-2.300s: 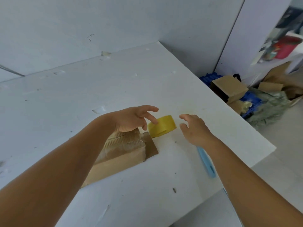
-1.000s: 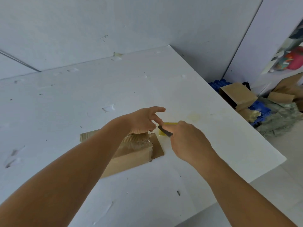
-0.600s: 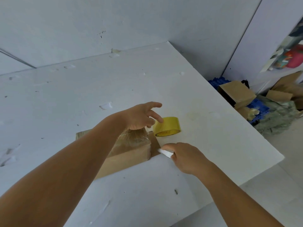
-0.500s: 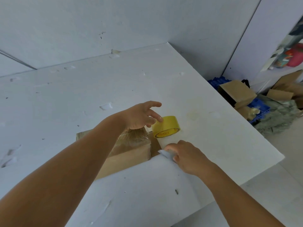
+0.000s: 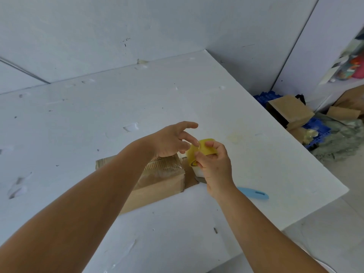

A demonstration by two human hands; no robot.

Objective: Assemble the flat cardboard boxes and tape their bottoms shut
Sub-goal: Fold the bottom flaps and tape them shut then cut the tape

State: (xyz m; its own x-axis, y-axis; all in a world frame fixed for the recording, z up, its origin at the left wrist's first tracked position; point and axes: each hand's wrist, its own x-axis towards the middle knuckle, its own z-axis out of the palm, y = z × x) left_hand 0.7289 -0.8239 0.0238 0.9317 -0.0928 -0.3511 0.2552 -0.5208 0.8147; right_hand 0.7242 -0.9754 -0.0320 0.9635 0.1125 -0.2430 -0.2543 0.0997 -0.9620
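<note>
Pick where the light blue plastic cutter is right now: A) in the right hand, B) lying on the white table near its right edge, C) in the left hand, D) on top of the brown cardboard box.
B: the light blue plastic cutter lies flat on the white table, beside the right forearm, while the right hand grips the yellow tape roll.

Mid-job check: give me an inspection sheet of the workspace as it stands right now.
Surface: white table, scuffed and dented, with small dark specks.
Job's things: cardboard box lying on the table, clear tape across its top; yellow tape roll lifted just past the box's end.
Clutter: blue utility knife lying near the table's right edge.
Grippers: right hand shut on the tape roll; left hand open above the box, fingers reaching to the roll.
Cables: nothing seen.
Surroundings: white walls; blue crates, loose cardboard and crumpled plastic on the floor to the right.
</note>
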